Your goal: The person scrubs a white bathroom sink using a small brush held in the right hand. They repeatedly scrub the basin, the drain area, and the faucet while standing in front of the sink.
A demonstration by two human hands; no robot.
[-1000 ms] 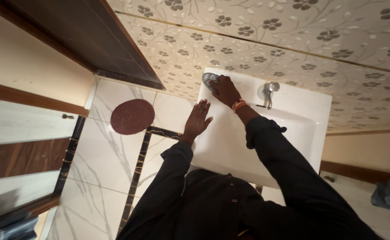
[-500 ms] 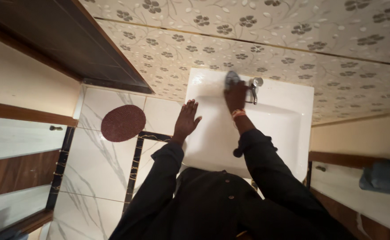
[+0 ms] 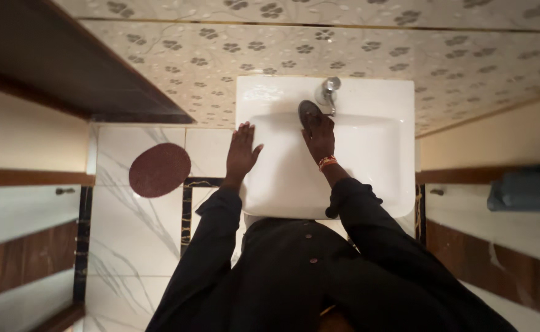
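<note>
Under my right hand (image 3: 319, 136) most of a grey scrub pad (image 3: 307, 111) is hidden; I press it with fingers closed over it on the white glossy basin (image 3: 368, 166), just below the chrome tap (image 3: 328, 89). My left hand (image 3: 241, 150) lies flat, fingers loose, on the basin's left rim, with bare basin open to the right.

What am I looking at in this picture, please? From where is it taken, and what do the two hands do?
The picture comes from a camera worn on a person's head, looking straight down at their own body and arms in dark sleeves. Below is a white washbasin against a flower-patterned wall, with a metal tap at its back. The left hand lies flat and open on the basin's left rim. The right hand, with an orange bracelet at the wrist, presses a dark round scrubbing pad inside the bowl, just below the tap. On the marble floor to the left lies a round reddish mat.
</note>
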